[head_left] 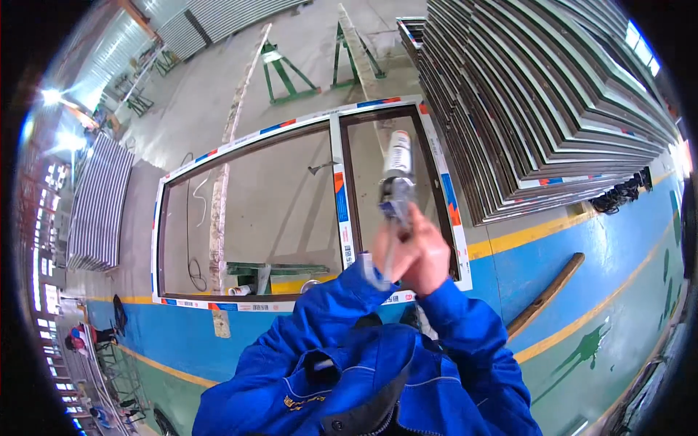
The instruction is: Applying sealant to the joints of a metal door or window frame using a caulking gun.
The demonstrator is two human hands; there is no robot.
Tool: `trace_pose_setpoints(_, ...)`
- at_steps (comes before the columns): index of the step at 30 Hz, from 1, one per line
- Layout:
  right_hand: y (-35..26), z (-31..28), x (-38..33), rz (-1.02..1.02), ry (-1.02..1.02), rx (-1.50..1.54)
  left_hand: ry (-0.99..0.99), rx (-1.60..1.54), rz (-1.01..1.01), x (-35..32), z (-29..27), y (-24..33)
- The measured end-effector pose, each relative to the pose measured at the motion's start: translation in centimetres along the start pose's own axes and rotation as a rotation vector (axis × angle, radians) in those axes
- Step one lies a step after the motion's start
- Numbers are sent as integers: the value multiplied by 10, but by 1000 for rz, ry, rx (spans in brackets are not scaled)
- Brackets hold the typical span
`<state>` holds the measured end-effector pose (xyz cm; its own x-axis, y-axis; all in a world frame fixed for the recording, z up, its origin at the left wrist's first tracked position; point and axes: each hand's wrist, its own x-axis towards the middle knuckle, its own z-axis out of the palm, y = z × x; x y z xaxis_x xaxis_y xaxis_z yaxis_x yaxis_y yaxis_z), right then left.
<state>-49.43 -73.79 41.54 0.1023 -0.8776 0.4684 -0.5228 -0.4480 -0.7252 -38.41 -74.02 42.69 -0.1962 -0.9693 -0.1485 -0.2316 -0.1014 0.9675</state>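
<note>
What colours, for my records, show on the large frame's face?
The frame is white with blue and orange-red patches, best in head view.

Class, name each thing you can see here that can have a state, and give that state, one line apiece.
Left hand: closed on the dispensing gun
Right hand: closed on the same gun
Dispensing gun: held, loaded
White cartridge: fitted in the gun
Window frame: lying flat, no glass visible
Stacked frames: piled
Wooden plank: lying on the floor

Passable left of the frame's [269, 131] divider [339, 190]
Caulking gun [398, 163] blocks right opening; stacked frames [538, 109] stand beyond its right edge.
</note>
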Motion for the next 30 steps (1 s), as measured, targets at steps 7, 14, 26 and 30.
trace_pose_setpoints(7,-34,-6,-20,-245,-226,95,456,-622,100,-44,-24,-12)
trace_pose_setpoints(14,4,7,-45,932,-374,1159,56,-925,-69,-132,-104,-47)
trace_pose_setpoints(26,18,94,-67,1521,297,1527,-329,-1200,-465,-100,-179,-123)
trace_pose_setpoints(30,36,100,-76,1497,436,1487,-246,-1222,-592,-81,-166,-131)
